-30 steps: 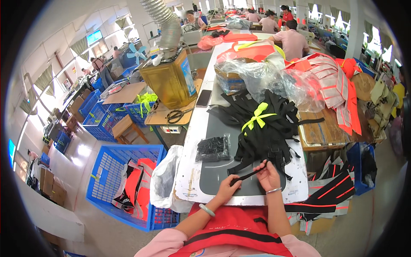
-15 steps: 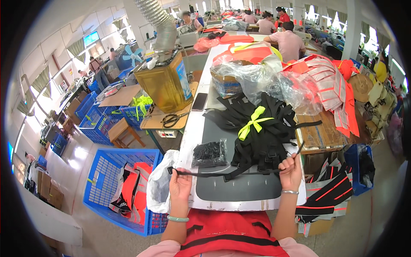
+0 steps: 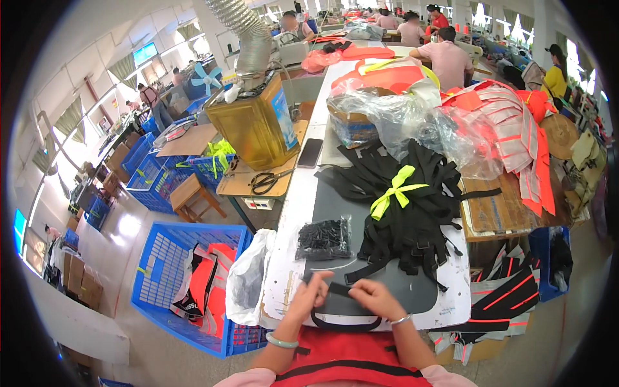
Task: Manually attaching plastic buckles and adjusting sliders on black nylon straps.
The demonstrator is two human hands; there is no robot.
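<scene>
My left hand (image 3: 313,293) and my right hand (image 3: 375,298) are close together over the near edge of the white table (image 3: 287,258), both pinching one black webbing strap (image 3: 337,289) that loops down below them. A clear bag of small black plastic buckles (image 3: 324,238) lies just beyond my left hand. Behind my right hand sits a heap of black straps (image 3: 406,213) tied with a yellow-green ribbon (image 3: 393,190). An orange vest with a black strap (image 3: 348,358) lies in my lap.
A blue plastic crate (image 3: 184,284) holding orange vests stands at the left on the floor, with a white bag (image 3: 248,277) hanging off the table edge. A yellow metal can (image 3: 255,126), scissors (image 3: 267,180) and a phone (image 3: 310,153) lie farther back. Other people sit at the far tables.
My hands were spread wide apart with the strap stretched between them; they have come together at the table's near middle, folding the strap into a loop.
</scene>
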